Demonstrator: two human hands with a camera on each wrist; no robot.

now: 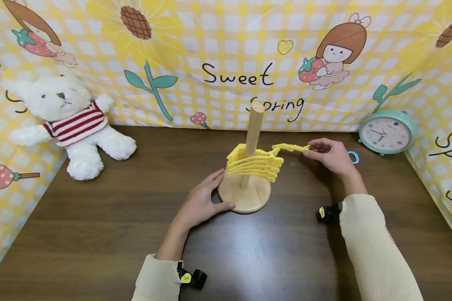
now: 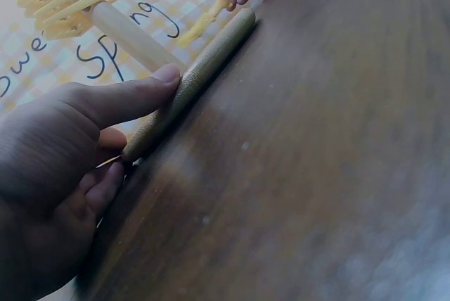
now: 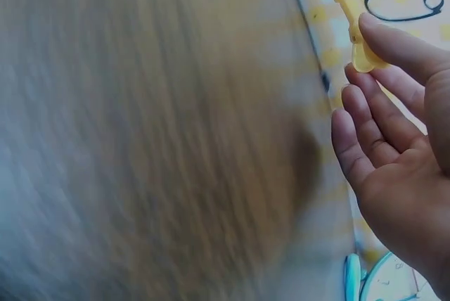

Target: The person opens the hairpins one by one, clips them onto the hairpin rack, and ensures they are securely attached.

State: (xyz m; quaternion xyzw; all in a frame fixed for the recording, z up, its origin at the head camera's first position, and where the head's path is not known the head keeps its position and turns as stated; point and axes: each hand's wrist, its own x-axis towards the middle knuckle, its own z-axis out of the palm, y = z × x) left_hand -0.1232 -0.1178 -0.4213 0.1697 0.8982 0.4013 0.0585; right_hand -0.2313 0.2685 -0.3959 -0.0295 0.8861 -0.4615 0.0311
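A wooden stand has a round base [image 1: 245, 200] and an upright post [image 1: 254, 129]. My left hand [image 1: 202, 202] grips the base's left edge, thumb at the front and fingers round the side. In the left wrist view the thumb presses the rim [image 2: 200, 79]. Around the post, above the base, sits a yellow plastic piece [image 1: 254, 165] with several stacked curved slats. From its right side a thin jointed yellow arm [image 1: 291, 147] reaches out. My right hand [image 1: 332, 156] pinches the free end [image 3: 362, 55] of that arm between thumb and fingertips, the other fingers loosely bent.
A white teddy bear [image 1: 69, 121] in a striped shirt sits at the back left. At the back right stands a mint-green alarm clock [image 1: 386, 133], with a small blue ring [image 1: 355, 157] nearby. A patterned yellow cloth [image 1: 226, 42] hangs behind the brown table [image 1: 135, 217].
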